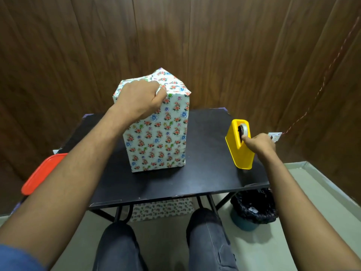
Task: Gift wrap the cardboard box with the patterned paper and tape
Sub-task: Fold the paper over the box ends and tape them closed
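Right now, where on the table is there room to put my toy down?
Bare black table shows between the wrapped box and the yellow tape dispenser, and along the near edge. It is crowded left, under the left arm by the red lid.

head view | worn on head | faces forward and down over black table (205,178) | close, wide-angle

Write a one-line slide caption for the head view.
Left hand pins folded paper atop the upright floral-wrapped box while right hand reaches into the yellow tape dispenser.
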